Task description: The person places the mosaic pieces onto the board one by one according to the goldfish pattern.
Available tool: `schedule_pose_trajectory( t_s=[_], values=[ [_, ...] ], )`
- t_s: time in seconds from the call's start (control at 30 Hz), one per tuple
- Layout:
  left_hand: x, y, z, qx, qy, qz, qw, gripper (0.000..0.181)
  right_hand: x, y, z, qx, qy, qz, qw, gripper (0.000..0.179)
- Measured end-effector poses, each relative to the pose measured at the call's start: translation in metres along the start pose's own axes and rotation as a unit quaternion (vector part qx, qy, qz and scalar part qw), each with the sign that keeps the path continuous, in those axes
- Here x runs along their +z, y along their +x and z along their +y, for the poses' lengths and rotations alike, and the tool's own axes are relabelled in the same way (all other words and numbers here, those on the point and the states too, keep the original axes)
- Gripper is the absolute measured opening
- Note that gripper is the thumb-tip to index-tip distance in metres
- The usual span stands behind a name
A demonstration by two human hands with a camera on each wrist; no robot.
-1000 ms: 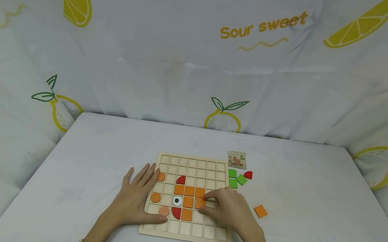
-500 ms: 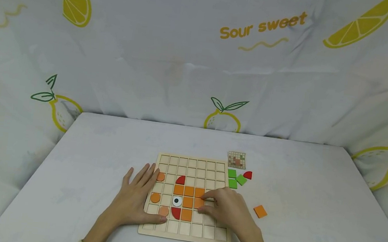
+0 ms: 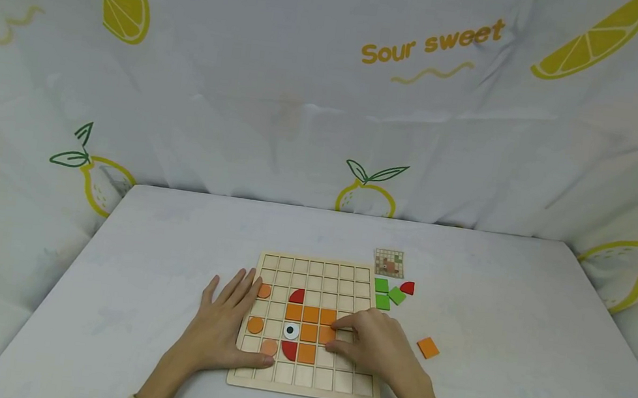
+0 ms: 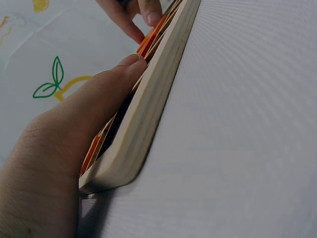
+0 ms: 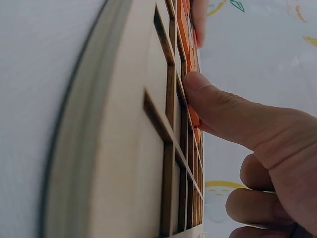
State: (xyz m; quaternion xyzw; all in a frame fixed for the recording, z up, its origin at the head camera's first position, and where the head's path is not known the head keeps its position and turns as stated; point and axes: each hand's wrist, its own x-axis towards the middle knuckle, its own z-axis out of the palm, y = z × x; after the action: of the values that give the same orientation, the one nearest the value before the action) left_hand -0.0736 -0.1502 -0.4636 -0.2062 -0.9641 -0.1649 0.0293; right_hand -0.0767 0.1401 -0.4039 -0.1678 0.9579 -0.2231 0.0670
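Observation:
A wooden grid board (image 3: 303,391) lies on the table, with orange square tiles, red quarter-round pieces and orange discs in its cells. My left hand (image 3: 221,335) rests spread along the board's left edge, its thumb (image 4: 106,82) lying over the near left part. At the right end of the orange tiles, my right hand (image 3: 376,342) pinches an orange square tile (image 3: 326,336) between thumb and index finger. That tile sits in or on its cell; I cannot tell whether it is fully seated. A white piece with a black dot (image 3: 291,331) lies left of the orange tiles.
Right of the board lie several green square tiles (image 3: 382,285), a red quarter-round piece (image 3: 407,288) and a loose orange square tile (image 3: 428,347). A small pattern card (image 3: 389,263) sits by the board's far right corner. A white patterned cloth (image 3: 249,86) hangs behind the table.

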Motion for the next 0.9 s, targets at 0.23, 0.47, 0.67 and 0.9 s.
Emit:
schedule_pose_trajectory(
  t_s=[0.23, 0.47, 0.67, 0.9],
  values=[
    [0.0, -0.001, -0.001, 0.0, -0.001, 0.004, 1.0, 0.133, -0.007, 0.0, 0.0, 0.011, 0.01, -0.018, 0.9997, 0.029],
    [0.0, 0.0, 0.0, -0.001, -0.006, 0.002, 1.0, 0.133, -0.021, -0.004, 0.005, 0.019, 0.044, -0.003, 0.9988, 0.037],
    [0.0, 0.0, 0.0, -0.007, -0.008, 0.003, 0.9999, 0.132, -0.033, -0.011, 0.016, 0.017, 0.033, 0.0, 0.9993, 0.042],
    [0.001, -0.001, 0.0, -0.004, 0.0, 0.002, 1.0, 0.134, -0.045, -0.026, 0.039, 0.028, 0.026, 0.011, 0.9992, 0.044]
  ],
)
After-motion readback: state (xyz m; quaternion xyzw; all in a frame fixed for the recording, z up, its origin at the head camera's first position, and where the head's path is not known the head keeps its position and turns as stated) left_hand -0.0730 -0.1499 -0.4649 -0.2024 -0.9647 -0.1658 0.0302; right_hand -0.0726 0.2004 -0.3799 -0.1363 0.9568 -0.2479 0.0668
